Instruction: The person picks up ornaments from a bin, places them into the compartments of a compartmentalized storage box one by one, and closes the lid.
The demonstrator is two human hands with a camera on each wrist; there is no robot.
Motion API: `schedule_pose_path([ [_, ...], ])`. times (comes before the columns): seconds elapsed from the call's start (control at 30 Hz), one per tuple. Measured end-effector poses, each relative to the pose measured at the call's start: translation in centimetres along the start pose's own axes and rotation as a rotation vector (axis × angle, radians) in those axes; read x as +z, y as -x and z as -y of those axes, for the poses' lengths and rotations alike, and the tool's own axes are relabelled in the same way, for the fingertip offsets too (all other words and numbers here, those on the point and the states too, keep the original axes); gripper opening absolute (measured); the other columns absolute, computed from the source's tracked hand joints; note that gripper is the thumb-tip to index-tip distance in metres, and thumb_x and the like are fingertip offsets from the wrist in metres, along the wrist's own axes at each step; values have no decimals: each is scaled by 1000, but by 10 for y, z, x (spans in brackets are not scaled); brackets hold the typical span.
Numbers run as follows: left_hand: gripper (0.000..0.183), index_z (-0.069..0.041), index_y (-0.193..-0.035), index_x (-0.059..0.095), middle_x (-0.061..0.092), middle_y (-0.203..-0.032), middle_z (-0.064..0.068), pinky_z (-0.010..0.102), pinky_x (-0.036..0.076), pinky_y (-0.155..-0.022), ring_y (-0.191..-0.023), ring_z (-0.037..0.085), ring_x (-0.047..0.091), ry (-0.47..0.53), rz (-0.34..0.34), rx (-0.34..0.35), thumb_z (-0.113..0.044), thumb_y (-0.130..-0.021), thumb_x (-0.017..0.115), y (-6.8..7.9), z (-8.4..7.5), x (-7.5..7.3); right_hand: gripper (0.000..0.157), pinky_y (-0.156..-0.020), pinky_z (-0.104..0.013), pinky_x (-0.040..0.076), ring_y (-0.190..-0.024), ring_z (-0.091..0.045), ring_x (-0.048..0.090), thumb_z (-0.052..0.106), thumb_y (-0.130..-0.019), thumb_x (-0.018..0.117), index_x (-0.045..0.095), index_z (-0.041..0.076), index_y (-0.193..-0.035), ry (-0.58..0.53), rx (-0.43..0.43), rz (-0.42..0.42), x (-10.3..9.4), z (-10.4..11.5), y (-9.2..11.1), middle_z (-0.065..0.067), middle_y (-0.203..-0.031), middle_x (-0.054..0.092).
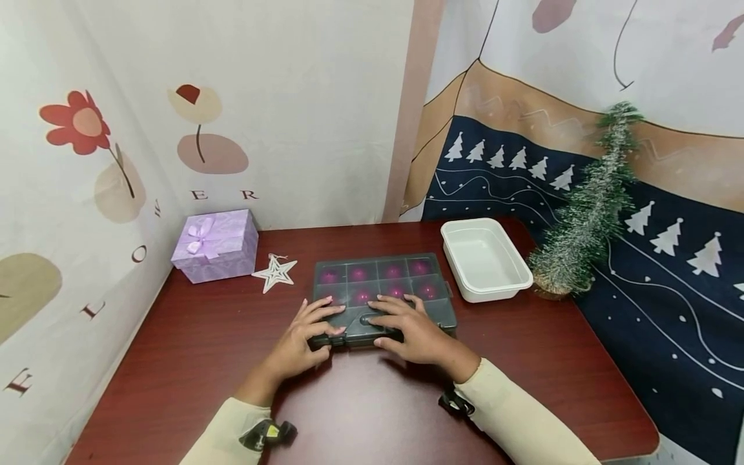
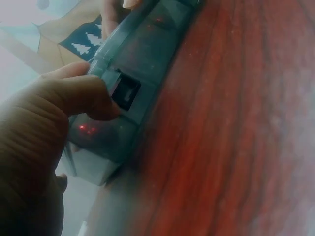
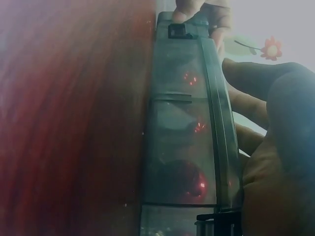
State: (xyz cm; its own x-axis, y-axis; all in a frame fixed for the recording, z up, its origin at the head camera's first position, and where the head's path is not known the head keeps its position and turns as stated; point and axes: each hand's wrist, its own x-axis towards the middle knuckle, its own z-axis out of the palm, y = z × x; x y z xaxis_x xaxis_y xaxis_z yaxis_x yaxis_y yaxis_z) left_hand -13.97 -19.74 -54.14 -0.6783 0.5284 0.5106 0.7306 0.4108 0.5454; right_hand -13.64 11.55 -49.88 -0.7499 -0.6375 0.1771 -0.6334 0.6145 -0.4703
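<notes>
A clear grey compartment box [image 1: 356, 316] lies closed on the table, with shiny magenta balls [image 1: 329, 276] showing through its lid. My left hand [image 1: 299, 339] is at the front left corner, fingers spread over the lid. Its bent thumb [image 2: 101, 101] touches a black latch [image 2: 126, 92] on the front side in the left wrist view. Extended fingers of my right hand [image 1: 415, 329] rest on the lid right of centre, and its thumb lies by the front edge. A second black latch [image 3: 219, 223] appears at the bottom of the right wrist view.
Left of the box lie a white star ornament [image 1: 275, 273] and a lilac gift box [image 1: 215, 248] with a bow. A white plastic tub [image 1: 488, 294] stands to the right, beside a small tinsel tree [image 1: 587, 213]. Printed curtains hang behind the dark red table [image 1: 192, 361].
</notes>
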Motion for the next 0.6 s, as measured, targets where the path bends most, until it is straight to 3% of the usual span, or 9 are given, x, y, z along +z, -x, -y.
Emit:
schedule_pose_path([
  [0.23, 49, -22, -113, 84, 71, -147, 11, 96, 20, -114, -150, 45, 50, -13, 11, 2, 6, -73, 83, -1, 0, -1, 47, -129, -74, 22, -164, -28, 40, 34, -101, 79, 73, 19, -145, -9, -7, -1, 0, 0, 0, -1, -169, 54],
  [0.6, 52, -19, -124, 83, 66, -153, 14, 96, 21, -114, -153, 49, 45, 3, 100, -3, 4, -78, 89, -2, -1, -10, 46, -129, -74, 23, -164, -28, 40, 35, -102, 79, 73, 20, -145, -4, -14, -2, 1, -2, 0, -1, -169, 54],
])
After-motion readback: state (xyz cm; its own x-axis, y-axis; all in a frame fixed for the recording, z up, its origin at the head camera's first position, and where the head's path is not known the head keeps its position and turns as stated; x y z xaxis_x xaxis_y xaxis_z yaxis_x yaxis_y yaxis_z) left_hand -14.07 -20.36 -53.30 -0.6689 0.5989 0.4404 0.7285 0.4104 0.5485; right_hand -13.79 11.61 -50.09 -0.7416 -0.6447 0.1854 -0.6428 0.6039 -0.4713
